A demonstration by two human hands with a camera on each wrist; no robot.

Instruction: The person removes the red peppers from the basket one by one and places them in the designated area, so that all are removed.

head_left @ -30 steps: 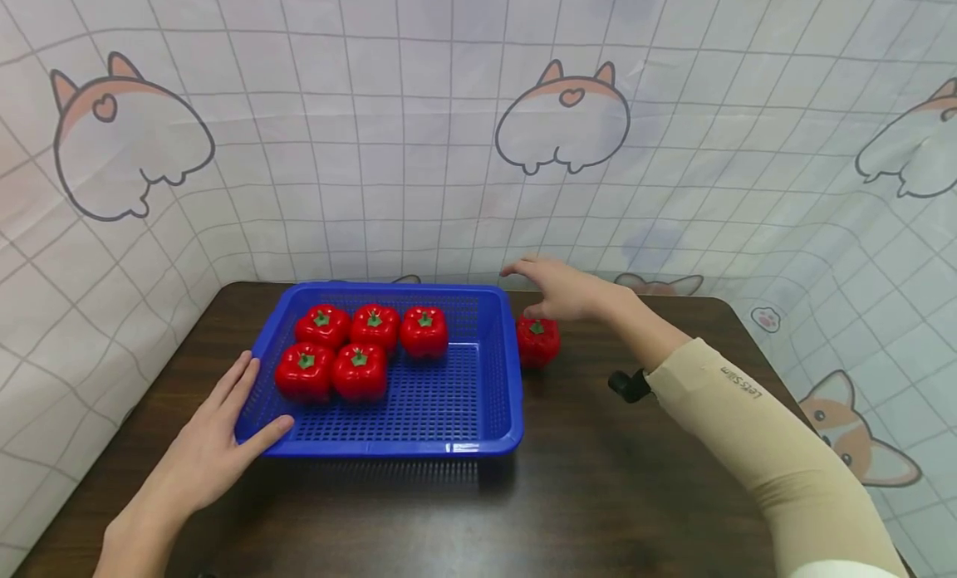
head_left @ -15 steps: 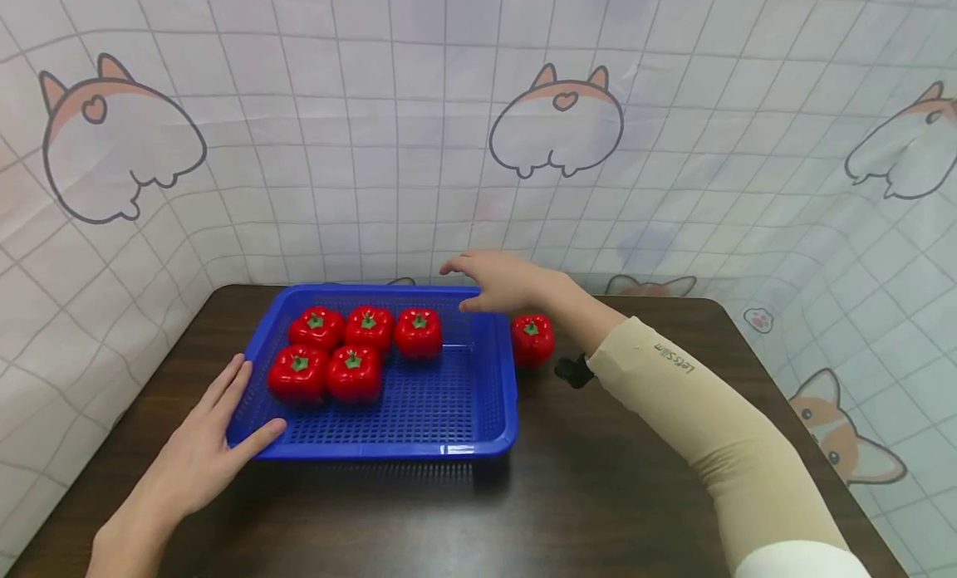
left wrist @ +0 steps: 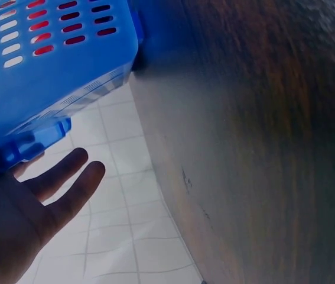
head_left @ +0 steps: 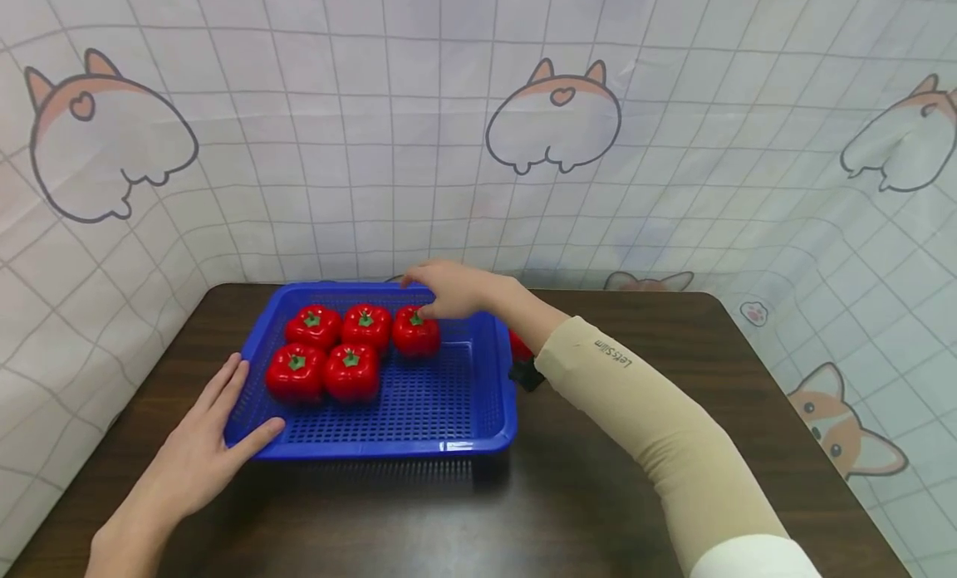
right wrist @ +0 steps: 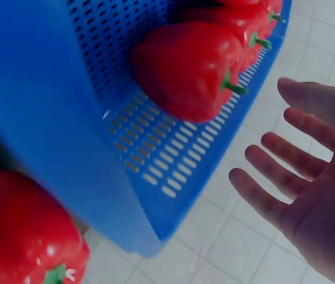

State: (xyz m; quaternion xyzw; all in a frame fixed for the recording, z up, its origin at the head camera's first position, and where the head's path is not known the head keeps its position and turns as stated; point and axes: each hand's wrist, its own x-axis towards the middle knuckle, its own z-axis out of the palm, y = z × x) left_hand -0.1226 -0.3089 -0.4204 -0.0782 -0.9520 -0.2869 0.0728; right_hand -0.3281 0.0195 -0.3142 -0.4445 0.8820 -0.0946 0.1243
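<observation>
A blue plastic basket point(head_left: 359, 450) with slotted walls stands on the table. Inside, at the left and back, sit several red bell peppers point(head_left: 296, 374) with green stems. My left hand point(head_left: 196, 453) rests at the basket's front left corner, fingers straight along the outside and thumb over the rim. Over the back rim is my right hand point(head_left: 458, 289), fingers spread with nothing in them, just above the rightmost pepper point(head_left: 416, 335) in the basket. The right wrist view shows a gap between those fingers and that pepper point(right wrist: 185, 71). Another bell pepper point(right wrist: 31, 231) lies outside, against the right wall, mostly hidden by my forearm in the head view.
The dark wooden table point(head_left: 613, 495) extends to the right and in front of the basket. A white gridded cloth point(head_left: 336, 146) with cartoon dogs hangs right behind the table and along both sides. A black wrist strap piece point(head_left: 527, 375) hangs under my right wrist.
My right hand has moved left, from above the pepper outside the basket to over the rightmost pepper inside. My left hand stays at the corner. The head view has shifted slightly.
</observation>
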